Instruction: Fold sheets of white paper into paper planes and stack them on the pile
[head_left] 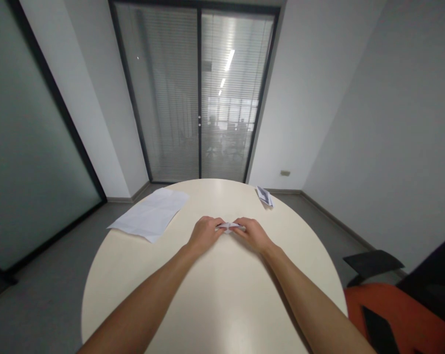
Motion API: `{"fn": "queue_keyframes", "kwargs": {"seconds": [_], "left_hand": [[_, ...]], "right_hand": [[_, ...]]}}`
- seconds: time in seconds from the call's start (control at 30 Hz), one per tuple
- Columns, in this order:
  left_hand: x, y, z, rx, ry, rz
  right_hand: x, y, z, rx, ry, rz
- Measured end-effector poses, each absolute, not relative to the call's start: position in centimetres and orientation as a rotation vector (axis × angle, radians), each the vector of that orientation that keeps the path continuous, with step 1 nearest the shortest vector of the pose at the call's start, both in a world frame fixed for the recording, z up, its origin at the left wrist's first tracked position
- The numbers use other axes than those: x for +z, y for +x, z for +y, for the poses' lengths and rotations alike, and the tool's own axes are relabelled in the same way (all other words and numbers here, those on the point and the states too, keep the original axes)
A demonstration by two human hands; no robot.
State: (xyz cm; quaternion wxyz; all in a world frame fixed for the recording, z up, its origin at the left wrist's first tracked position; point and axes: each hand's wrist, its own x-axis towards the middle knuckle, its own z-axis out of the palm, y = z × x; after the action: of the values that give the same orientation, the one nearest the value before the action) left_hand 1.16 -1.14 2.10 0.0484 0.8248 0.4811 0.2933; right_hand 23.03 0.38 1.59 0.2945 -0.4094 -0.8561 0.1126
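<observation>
A small folded paper piece (229, 226) is pinched from both ends at the round counter's (222, 305) centre, left hand (204, 234) and right hand (252, 233) fingers closed on it, apparently steadying a crease. Spare paper sheets (151, 214) lie at ten o'clock, a folded paper (264, 196) at one o'clock.

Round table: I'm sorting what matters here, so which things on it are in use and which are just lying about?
In use:
- small folded paper, pinched between both hands
- left hand
- right hand
- round table, under the work

Lying about:
- white sheets, far left on the table
- small folded printed paper, far right edge
- orange chair, beside the table
</observation>
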Motion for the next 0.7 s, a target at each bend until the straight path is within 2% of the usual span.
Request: {"fn": "queue_keyframes", "kwargs": {"seconds": [0.7], "left_hand": [[2.14,1.02,-1.41,1.018,2.563,1.365]], "right_hand": [[2.33,22.84,-0.29,0.139,-0.989,-2.235]]}}
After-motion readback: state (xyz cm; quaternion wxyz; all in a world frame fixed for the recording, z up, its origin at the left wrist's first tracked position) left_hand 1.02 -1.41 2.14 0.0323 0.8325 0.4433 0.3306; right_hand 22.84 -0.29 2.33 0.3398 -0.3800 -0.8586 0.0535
